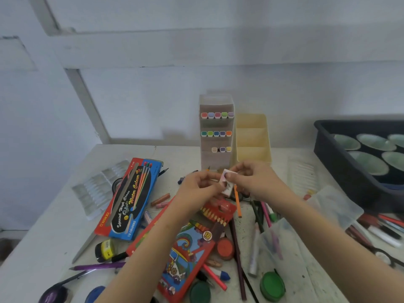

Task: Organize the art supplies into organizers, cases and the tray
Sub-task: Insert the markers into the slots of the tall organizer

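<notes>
Head view: what looks like a small white eraser is held at frame centre, above the cluttered table. The left hand pinches its lower end and the right hand its upper end. Its long axis runs nearly up-down in the frame. An orange pencil slants down just below it; I cannot tell whether either hand holds it. The yellow organizer stands just above the hands, nearer the right one, so that hand likely carries the eraser there. The marker organizer is beside it, and the dark tray is at upper right.
</notes>
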